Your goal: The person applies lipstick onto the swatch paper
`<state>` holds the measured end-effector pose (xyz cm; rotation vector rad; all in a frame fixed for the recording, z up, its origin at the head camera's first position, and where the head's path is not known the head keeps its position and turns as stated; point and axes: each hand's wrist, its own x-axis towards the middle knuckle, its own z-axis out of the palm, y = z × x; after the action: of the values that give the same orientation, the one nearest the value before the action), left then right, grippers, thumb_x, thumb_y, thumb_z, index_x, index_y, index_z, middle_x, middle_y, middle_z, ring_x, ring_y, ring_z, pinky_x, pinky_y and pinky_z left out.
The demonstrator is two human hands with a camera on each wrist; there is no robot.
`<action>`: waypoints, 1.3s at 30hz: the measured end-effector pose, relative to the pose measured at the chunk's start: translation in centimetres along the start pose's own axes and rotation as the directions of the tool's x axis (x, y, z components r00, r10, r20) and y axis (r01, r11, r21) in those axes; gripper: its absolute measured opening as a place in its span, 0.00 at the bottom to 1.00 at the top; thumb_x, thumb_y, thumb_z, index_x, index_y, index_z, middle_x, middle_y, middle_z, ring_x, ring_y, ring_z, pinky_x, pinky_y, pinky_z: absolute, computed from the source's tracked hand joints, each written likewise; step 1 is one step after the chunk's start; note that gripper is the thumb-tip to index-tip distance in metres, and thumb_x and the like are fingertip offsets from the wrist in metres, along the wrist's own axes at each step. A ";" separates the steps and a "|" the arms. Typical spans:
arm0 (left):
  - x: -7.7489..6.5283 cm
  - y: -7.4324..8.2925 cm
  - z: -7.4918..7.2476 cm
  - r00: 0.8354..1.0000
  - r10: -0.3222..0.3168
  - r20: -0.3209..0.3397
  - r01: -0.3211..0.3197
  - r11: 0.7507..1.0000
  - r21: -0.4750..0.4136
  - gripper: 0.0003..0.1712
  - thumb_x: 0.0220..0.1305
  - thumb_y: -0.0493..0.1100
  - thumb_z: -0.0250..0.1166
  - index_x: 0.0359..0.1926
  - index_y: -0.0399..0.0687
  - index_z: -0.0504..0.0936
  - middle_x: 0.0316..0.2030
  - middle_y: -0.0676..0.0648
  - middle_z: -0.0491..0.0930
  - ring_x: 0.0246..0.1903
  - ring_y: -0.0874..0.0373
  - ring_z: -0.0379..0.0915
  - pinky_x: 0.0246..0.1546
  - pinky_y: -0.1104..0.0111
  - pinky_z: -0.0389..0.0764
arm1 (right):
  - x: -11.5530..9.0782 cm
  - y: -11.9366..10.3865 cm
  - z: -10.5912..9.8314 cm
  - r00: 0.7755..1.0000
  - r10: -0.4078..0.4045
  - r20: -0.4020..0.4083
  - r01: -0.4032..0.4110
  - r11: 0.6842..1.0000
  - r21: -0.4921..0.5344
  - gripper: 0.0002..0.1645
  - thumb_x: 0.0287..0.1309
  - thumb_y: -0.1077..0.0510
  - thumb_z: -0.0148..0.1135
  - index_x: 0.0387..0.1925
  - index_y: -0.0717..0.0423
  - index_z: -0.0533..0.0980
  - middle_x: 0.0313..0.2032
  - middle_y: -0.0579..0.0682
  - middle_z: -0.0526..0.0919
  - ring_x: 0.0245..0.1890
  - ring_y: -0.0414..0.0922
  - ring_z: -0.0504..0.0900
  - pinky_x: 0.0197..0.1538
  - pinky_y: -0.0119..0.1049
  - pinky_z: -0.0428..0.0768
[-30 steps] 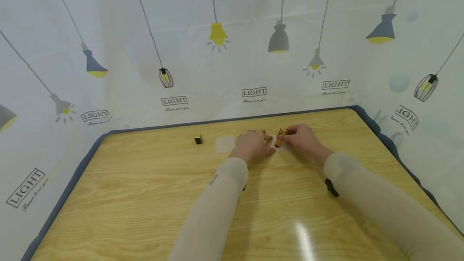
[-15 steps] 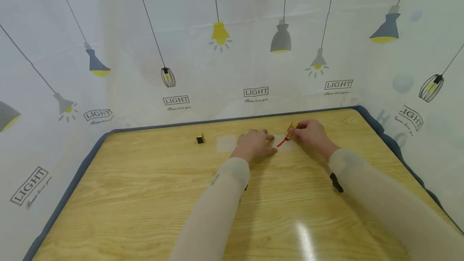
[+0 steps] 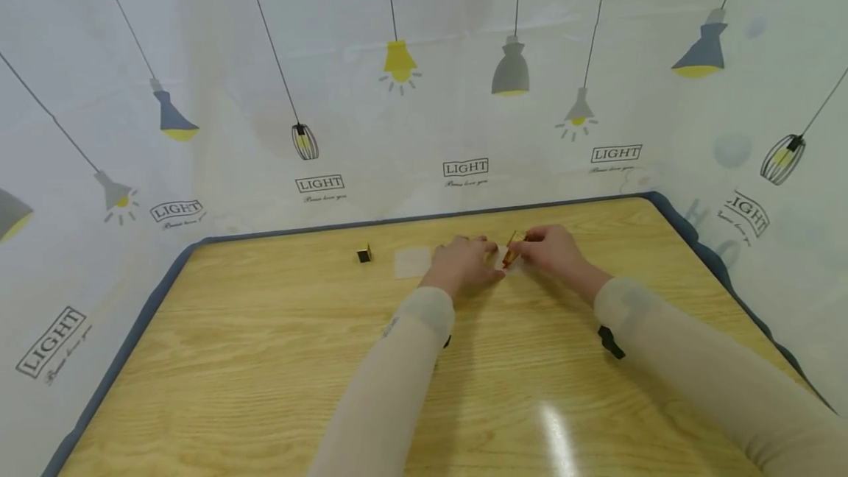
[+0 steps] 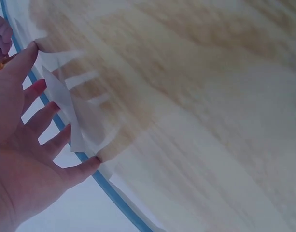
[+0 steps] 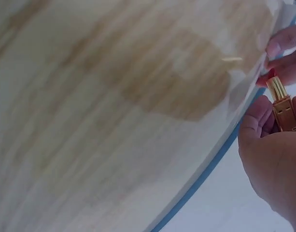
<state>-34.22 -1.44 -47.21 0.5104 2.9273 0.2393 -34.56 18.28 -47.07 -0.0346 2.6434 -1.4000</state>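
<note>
By two papers (image 3: 408,263), right fingers (image 5: 256,108) hold one lipstick (image 5: 284,110).

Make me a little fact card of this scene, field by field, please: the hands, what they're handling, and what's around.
Right hand: pinches a gold tube
Tube's end: red, pointing down at a paper sheet; contact is too small to confirm
Left hand: fingers spread, fingertips on that sheet
Left of the hands: second white sheet, then a small black-and-gold piece
Surface: wood-grain table
Backdrop: pale wall covering with printed lamps
</note>
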 end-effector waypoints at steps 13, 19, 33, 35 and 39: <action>0.5 -2.0 -1.2 0.997 0.045 0.058 -0.038 0.994 -0.105 0.38 0.74 0.66 0.64 0.78 0.60 0.71 0.71 0.49 0.79 0.73 0.49 0.73 0.74 0.47 0.73 | 0.0 -2.1 -1.1 0.999 0.029 -0.017 -0.025 0.983 0.180 0.32 0.71 0.52 0.70 0.63 0.73 0.76 0.55 0.65 0.87 0.33 0.34 0.88 0.55 0.40 0.90; -0.4 -4.5 -2.4 0.997 0.076 0.011 -0.077 0.997 0.011 0.24 0.77 0.55 0.64 0.69 0.59 0.80 0.68 0.53 0.82 0.72 0.50 0.74 0.77 0.43 0.68 | 0.2 -3.1 0.0 1.000 0.019 0.012 -0.021 0.972 0.232 0.28 0.70 0.51 0.70 0.58 0.70 0.78 0.48 0.59 0.88 0.32 0.33 0.88 0.54 0.40 0.90; -2.2 -7.3 -2.2 0.991 0.081 0.102 -0.095 0.986 0.138 0.30 0.80 0.62 0.56 0.78 0.66 0.71 0.83 0.56 0.60 0.85 0.47 0.46 0.78 0.26 0.46 | -0.1 -4.4 4.3 0.997 -0.013 0.076 -0.004 0.975 0.223 0.33 0.70 0.54 0.71 0.66 0.72 0.75 0.60 0.68 0.84 0.52 0.57 0.91 0.59 0.48 0.89; -2.5 -7.5 -2.2 0.992 0.082 0.098 -0.094 0.988 0.125 0.31 0.80 0.63 0.57 0.79 0.66 0.71 0.84 0.56 0.59 0.86 0.46 0.45 0.78 0.25 0.44 | -0.2 -4.6 4.9 0.998 -0.001 0.070 -0.014 0.977 0.213 0.32 0.69 0.54 0.71 0.65 0.71 0.75 0.59 0.67 0.84 0.50 0.54 0.91 0.58 0.46 0.89; -3.0 -7.8 -2.1 0.993 0.096 0.069 -0.103 0.988 0.114 0.33 0.78 0.65 0.58 0.79 0.68 0.70 0.84 0.56 0.57 0.86 0.45 0.43 0.78 0.24 0.42 | -0.4 -5.0 5.9 0.998 0.002 0.055 -0.012 0.981 0.192 0.29 0.69 0.56 0.71 0.62 0.71 0.77 0.57 0.65 0.85 0.43 0.46 0.89 0.52 0.38 0.90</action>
<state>-34.31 -9.95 -46.24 0.6700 2.8696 0.0611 -33.60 10.65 -46.19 -0.0409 2.4503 -1.6209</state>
